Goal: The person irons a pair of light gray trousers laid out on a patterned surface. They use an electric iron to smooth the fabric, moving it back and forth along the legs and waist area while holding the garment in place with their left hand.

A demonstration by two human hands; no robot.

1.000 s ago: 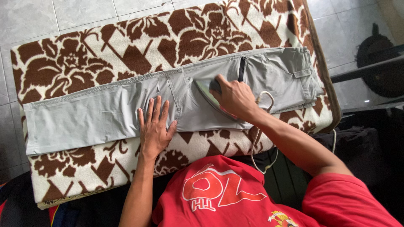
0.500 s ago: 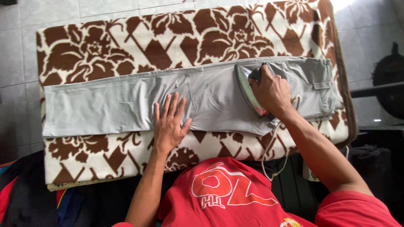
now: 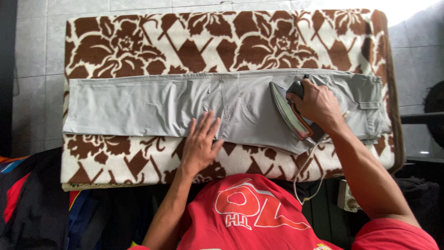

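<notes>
Grey trousers [image 3: 148, 106] lie under splayed left fingers [image 3: 203, 127]; right fingers [image 3: 300, 95] grip iron [image 3: 289, 113].

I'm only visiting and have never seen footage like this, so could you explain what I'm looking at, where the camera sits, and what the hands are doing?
There is no machine here: these are a person's two bare hands. The single camera is worn on the person's head and looks straight down, so the red shirt at the bottom edge is their own chest. In front lies a thick brown and cream flowered blanket spread as a pad. On it a pair of grey trousers is laid out flat. The right hand grips the handle of a clothes iron, whose plate rests on the trousers, with its cord trailing down. The left hand lies flat, fingers spread, on the trousers' near edge and the blanket.
</notes>
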